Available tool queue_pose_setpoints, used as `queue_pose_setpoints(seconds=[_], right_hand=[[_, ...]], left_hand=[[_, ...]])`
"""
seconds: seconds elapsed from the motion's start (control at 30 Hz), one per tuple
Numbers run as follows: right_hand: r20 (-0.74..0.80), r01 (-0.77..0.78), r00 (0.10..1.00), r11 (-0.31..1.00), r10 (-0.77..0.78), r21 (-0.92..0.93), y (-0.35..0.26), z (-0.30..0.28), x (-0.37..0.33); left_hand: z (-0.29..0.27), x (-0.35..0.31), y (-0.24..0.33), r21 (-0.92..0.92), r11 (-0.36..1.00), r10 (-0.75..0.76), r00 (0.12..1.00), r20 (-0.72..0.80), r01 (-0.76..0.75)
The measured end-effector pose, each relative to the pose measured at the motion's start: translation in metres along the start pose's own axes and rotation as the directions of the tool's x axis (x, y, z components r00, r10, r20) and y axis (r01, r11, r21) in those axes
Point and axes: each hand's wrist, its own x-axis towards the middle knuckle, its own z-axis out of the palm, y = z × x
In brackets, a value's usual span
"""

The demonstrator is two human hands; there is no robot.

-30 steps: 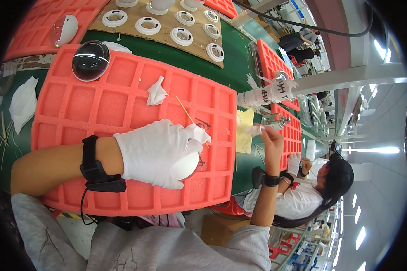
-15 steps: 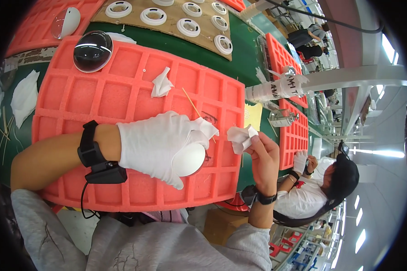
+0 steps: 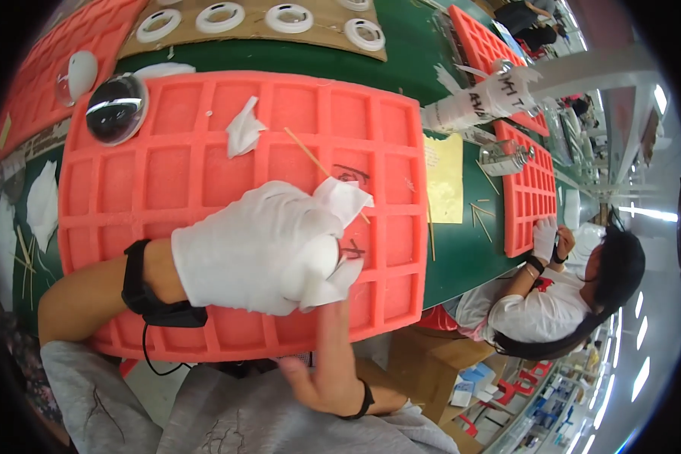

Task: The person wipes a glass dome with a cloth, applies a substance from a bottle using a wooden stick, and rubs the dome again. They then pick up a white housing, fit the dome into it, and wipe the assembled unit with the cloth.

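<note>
My left hand (image 3: 242, 246), in a white glove, is closed around a smooth white rounded shell (image 3: 326, 253), most of it hidden by the fingers. At the shell's near right edge my bare right hand (image 3: 331, 363) presses a folded white wipe (image 3: 337, 284); its fingertips are behind the cloth and its thumb stands apart. Another white wipe (image 3: 344, 200) lies beside the left fingers, over a thin wooden stick (image 3: 304, 151). Both hands are above a red foam tray (image 3: 397, 227) with square pockets.
A glossy black dome with white rim (image 3: 117, 110) sits on the tray's far left corner, and a crumpled wipe (image 3: 245, 130) lies farther in. White rings (image 3: 289, 18) rest on cardboard behind. To the right are a yellow paper (image 3: 444, 178), a glass jar (image 3: 505, 159) and a co-worker (image 3: 552, 303).
My right hand has moved left and nearer me, bringing its wipe from the open air onto the shell. The view has shifted, and the left hand still holds the shell.
</note>
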Motion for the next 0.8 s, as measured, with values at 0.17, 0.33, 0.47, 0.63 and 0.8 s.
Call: queue_pose_setpoints(seconds=[0.17, 0.33, 0.47, 0.63, 0.8], right_hand=[[0.093, 0.005, 0.996, 0.987, 0.010, -0.160, -0.003, 0.005, 0.005], [-0.051, 0.093, 0.994, 0.992, -0.098, -0.088, 0.005, -0.008, 0.040], [0.016, 0.178, 0.984, 0.982, -0.178, -0.054, 0.003, -0.025, 0.045], [0.044, 0.333, 0.943, 0.925, -0.330, -0.183, 0.000, -0.047, 0.039], [-0.031, 0.347, 0.938, 0.931, -0.346, 0.116, 0.004, -0.055, 0.069]], left_hand=[[0.011, -0.001, 0.004, 0.013, 0.999, 0.033, 0.978, -0.206, -0.031], [0.006, -0.006, 0.008, -0.051, 0.980, 0.179, 0.962, -0.205, -0.193], [0.014, -0.012, 0.015, -0.394, 0.919, -0.161, 0.885, -0.437, -0.028], [0.011, -0.015, 0.015, -0.127, 0.963, 0.121, 0.806, -0.579, -0.236], [0.004, -0.027, 0.011, -0.254, 0.931, 0.084, 0.829, -0.552, -0.264]])
